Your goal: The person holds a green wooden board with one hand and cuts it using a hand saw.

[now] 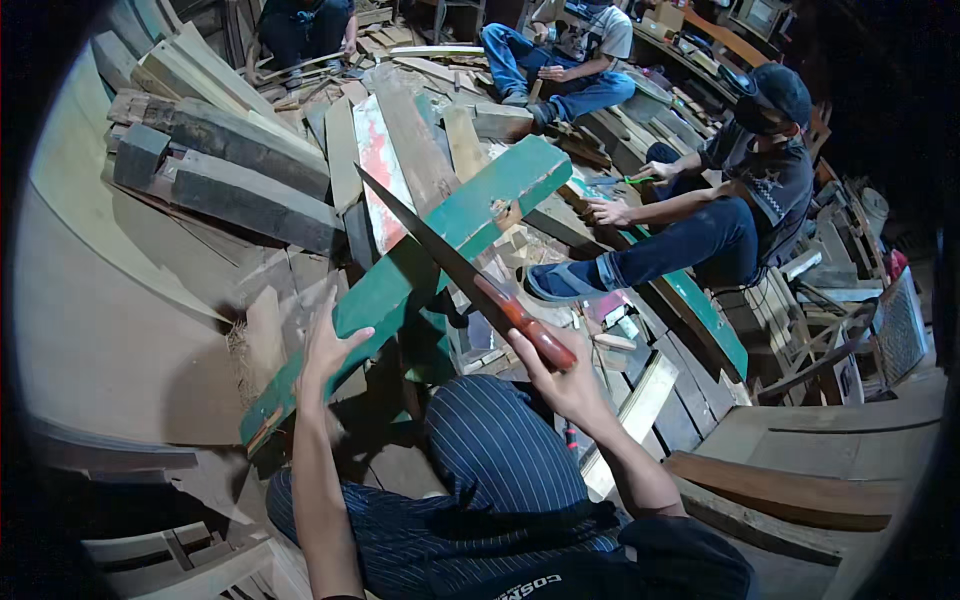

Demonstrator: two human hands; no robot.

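My right hand [565, 385] is closed round the reddish-brown wooden handle of a handsaw [440, 245]. Its long dark blade tapers to a point and slants up to the left, over a green-painted board [455, 225]. I cannot tell whether the blade touches the wood. With its thumb across the top face, my left hand [325, 350] grips the board's left edge, near the lower end. The board runs diagonally from lower left to upper right, and its paint is worn off at a patch near the far end. My striped trouser knee [500, 440] is just below it.
Heavy timbers [250, 200] are stacked at left beside a large pale sheet [130, 330]. At right a person [760, 170] sits holding a tool over another green board [715, 325]. Two more people sit at the back. Offcuts and planks [780, 490] surround me.
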